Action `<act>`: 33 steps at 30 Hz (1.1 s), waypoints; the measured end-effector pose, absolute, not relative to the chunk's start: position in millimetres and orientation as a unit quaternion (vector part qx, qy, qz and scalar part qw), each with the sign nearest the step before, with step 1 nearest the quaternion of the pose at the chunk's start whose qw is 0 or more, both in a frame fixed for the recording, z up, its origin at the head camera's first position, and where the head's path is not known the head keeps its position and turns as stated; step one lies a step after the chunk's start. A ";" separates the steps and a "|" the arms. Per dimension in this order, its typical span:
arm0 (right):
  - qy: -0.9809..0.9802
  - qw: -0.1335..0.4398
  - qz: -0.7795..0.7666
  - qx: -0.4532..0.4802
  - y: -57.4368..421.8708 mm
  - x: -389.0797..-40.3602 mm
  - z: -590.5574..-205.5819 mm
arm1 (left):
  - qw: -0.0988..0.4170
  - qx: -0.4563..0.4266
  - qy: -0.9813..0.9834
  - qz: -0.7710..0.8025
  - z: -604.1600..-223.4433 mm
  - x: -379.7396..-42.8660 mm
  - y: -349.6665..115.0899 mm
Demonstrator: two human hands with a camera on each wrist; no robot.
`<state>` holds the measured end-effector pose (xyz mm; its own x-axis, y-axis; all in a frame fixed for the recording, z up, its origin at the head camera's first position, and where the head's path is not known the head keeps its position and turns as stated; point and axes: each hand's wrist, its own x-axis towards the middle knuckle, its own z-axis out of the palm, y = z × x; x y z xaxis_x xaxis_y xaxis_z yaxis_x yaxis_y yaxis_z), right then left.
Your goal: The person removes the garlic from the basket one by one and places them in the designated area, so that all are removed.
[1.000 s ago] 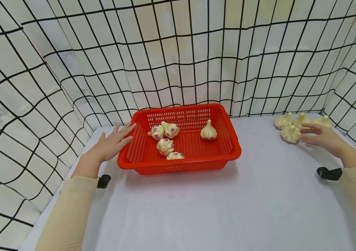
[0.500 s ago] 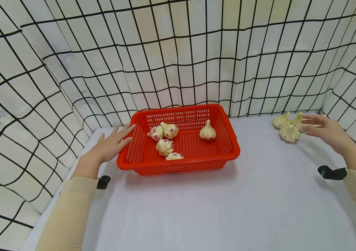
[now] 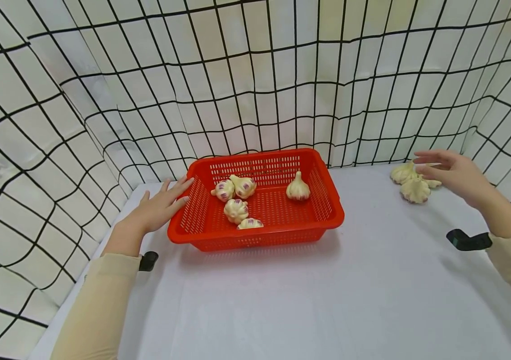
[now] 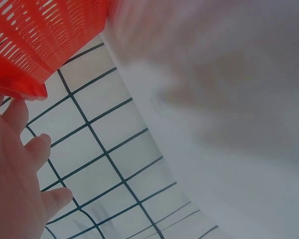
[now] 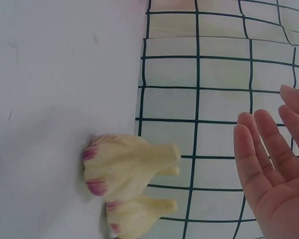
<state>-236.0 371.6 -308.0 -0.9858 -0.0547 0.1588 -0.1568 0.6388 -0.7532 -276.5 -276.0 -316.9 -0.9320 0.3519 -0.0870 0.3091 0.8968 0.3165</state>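
Note:
My left hand (image 3: 156, 207) rests with spread fingers at the left rim of a red perforated plastic basket (image 3: 255, 235). The left wrist view has those fingertips right at the basket rim (image 4: 25, 92). Inside lie several garlic bulbs with purple marks (image 3: 236, 211) on the left, plus a single bulb (image 3: 298, 188) on the right. At the far right, my right hand (image 3: 458, 180) hovers by a group of pale garlic bulbs (image 3: 415, 190), partly covering them. In the right wrist view its palm (image 5: 279, 194) is bare, fingers loosely extended, apart from the nearest bulb (image 5: 117, 164).
A white cloth-covered table (image 3: 260, 300) runs beneath everything. Black-lined netting (image 3: 255, 75) over white sheeting walls it in at the back and both sides. A dark wrist-mounted piece (image 3: 468, 241) sticks out from the right sleeve; another (image 3: 149, 261) from the left.
My right hand drew slightly right off the bulbs, then came back left and up, now overlapping the rear ones. The left hand and basket stay put.

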 end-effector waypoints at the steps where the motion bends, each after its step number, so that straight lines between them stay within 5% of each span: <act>1: -0.903 0.056 0.421 0.062 368.2 -236.5 -305.4 | 0.072 0.171 0.971 0.152 -317.0 -276.5 -276.4; 33: -0.909 0.023 0.373 0.184 247.0 -270.6 -248.0 | 0.071 0.169 0.972 0.147 -315.8 -275.6 -275.7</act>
